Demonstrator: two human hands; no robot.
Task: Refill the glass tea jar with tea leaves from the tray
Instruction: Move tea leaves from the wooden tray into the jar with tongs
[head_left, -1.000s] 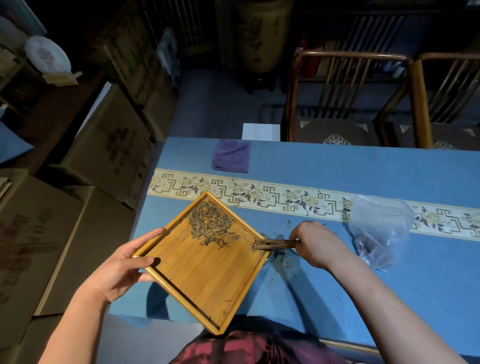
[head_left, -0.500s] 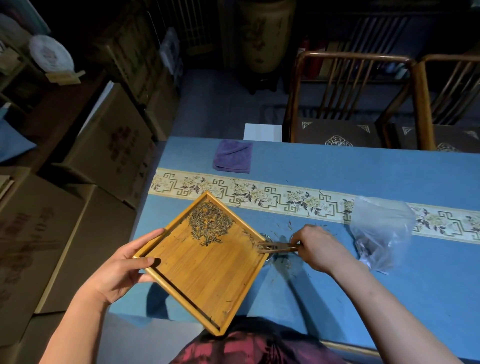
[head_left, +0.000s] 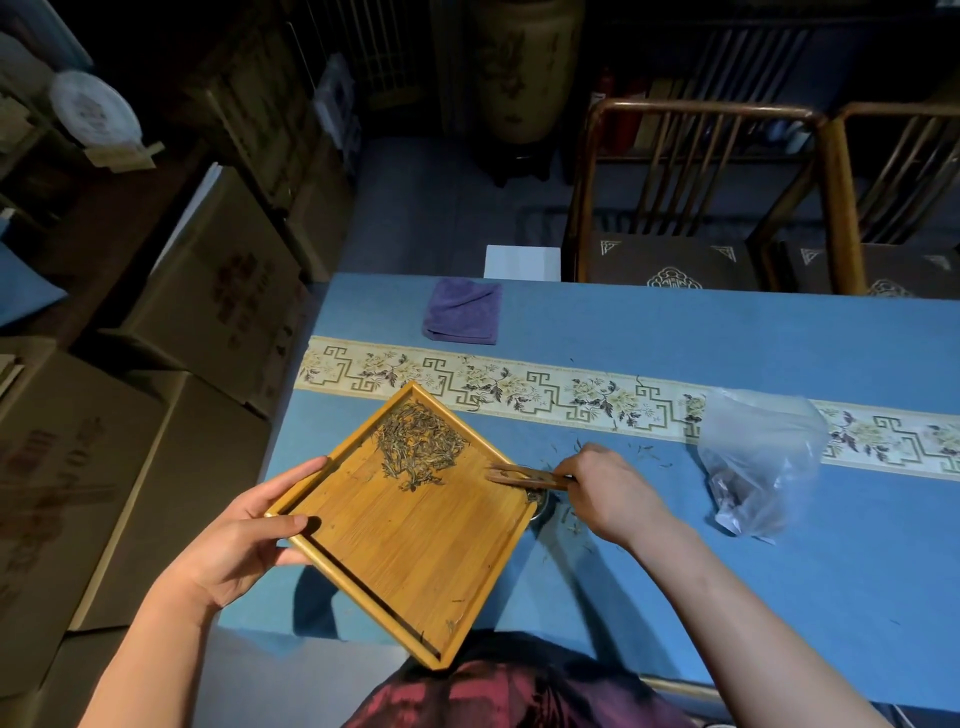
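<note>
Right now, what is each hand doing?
Left hand: closed on the bamboo tray, held tilted.
Right hand: closed on a wooden scoop.

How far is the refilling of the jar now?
Partly done. The left hand holds the tray, whose near part is swept bare. The right hand works a wooden tool at the corner over the jar. A pile of tea leaves remains.
</note>
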